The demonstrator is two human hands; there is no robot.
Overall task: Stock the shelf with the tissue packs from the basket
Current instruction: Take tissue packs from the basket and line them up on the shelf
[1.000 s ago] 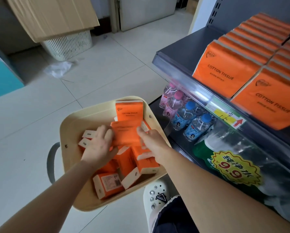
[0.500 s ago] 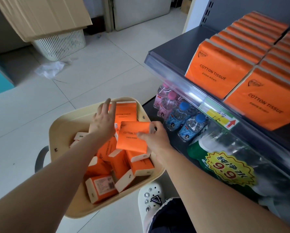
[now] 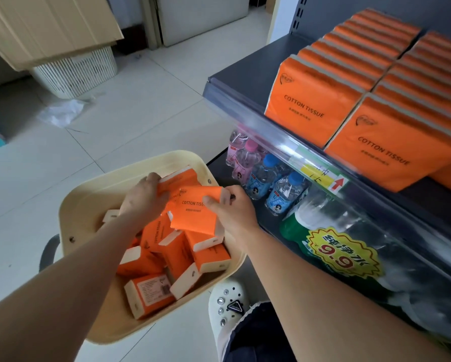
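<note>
As left hand (image 3: 144, 198) grips one pack (image 3: 180, 176), right hand (image 3: 232, 210) grips second pack (image 3: 195, 216).

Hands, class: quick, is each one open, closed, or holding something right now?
Left hand: fingers curled round the rear tissue pack in the basket.
Right hand: pinches the front tissue pack, thumb on its face.

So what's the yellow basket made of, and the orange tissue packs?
The basket looks like moulded plastic, smooth and matte, with rounded corners. The tissue packs seem wrapped in thin film, probably plastic: slightly shiny with soft edges.
</note>
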